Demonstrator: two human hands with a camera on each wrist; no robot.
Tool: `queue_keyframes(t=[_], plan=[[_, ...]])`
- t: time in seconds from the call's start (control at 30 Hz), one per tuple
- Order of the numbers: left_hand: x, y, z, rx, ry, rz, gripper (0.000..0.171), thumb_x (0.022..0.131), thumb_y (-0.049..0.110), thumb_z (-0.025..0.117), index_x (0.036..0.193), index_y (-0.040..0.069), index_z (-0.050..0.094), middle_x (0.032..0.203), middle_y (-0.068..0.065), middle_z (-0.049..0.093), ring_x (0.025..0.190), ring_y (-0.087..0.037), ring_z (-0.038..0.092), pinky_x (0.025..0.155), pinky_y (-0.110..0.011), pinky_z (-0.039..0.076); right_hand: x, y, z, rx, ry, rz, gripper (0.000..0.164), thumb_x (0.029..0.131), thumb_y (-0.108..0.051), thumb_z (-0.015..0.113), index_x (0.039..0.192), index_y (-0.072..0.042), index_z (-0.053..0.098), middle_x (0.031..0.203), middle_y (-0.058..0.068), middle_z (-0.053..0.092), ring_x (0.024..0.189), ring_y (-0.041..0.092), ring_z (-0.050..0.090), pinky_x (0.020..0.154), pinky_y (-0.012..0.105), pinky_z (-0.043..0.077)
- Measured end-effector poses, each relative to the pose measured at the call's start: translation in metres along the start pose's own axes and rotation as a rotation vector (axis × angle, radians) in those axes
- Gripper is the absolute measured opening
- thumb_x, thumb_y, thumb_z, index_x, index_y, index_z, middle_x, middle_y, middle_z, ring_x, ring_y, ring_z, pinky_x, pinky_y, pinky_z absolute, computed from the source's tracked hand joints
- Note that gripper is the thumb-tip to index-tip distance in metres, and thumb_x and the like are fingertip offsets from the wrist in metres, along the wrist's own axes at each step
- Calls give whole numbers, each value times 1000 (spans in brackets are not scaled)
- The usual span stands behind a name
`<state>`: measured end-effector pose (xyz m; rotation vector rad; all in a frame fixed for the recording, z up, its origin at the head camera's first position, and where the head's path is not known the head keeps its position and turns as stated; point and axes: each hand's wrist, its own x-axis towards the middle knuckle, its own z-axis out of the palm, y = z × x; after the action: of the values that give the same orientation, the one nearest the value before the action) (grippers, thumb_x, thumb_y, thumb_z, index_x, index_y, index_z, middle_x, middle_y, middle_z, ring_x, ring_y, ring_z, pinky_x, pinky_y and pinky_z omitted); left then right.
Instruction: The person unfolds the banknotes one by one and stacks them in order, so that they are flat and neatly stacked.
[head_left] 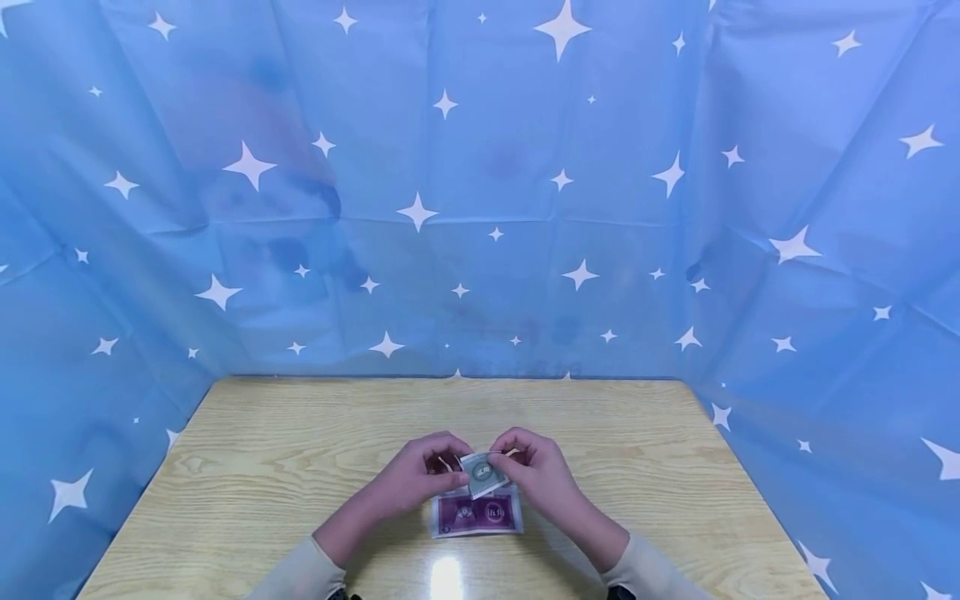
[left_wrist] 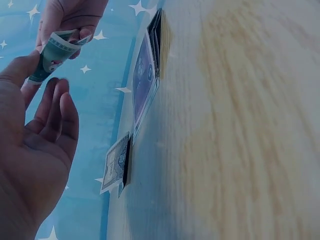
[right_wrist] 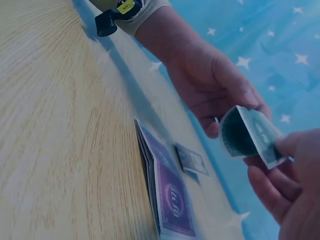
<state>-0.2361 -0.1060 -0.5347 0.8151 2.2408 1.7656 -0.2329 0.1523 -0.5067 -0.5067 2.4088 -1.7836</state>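
A green banknote (head_left: pixel 482 473), folded over, is held above the table between my two hands. My left hand (head_left: pixel 416 475) pinches its left end between thumb and fingers, while my right hand (head_left: pixel 542 468) pinches the right end. In the right wrist view the green note (right_wrist: pixel 252 135) bends into a loop with a loose flap. Below the hands lies a small stack of purple banknotes (head_left: pixel 480 513), its layers visible edge-on in the left wrist view. Near it stands a smaller folded greyish note (left_wrist: pixel 116 164), mostly hidden behind my left hand in the head view.
The wooden table (head_left: pixel 637 450) carries a bright light reflection near its front edge. A blue curtain (head_left: pixel 495 275) with white stars hangs behind and along both sides. A dark strap device (right_wrist: pixel 115 17) sits on the left wrist.
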Motion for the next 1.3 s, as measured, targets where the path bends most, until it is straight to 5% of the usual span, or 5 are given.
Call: queue_keyframes(t=[0.27,0.5,0.73,1.17,1.3], plan=[[3,-1,2,68,59,87,10,100,22,85,104,21,76,120,-5,68,108,-35,67,89,-39,62,0,3,-1,-26,22,-26,5,102,-8,79,104,-5,76,97,5,78,77,16,66,70,25,56],[2,2,1,120,71,54,11,100,28,84,102,26,73,128,1,70,121,-23,63,105,-56,53,-2,3,-4,-9,-4,-19,5,102,-11,80,102,-9,75,93,4,72,75,12,58,68,22,49],[1,6,2,53,21,-24,9,104,21,80,106,13,76,108,2,76,103,-19,73,93,-39,61,-5,4,-5,25,-24,-34,9,103,-10,78,104,-3,74,87,12,69,71,9,55,66,21,47],[1,4,2,109,67,-26,5,102,26,82,105,23,79,97,8,76,86,-15,69,78,-30,59,-8,5,-6,47,-25,-13,11,104,-12,78,105,-2,74,86,9,68,72,10,56,67,21,48],[0,5,1,100,92,-43,6,102,27,83,107,25,82,101,11,79,95,-22,74,87,-33,60,-9,5,-6,54,-20,-8,12,104,-12,78,105,-1,74,88,13,70,73,10,57,68,21,49]])
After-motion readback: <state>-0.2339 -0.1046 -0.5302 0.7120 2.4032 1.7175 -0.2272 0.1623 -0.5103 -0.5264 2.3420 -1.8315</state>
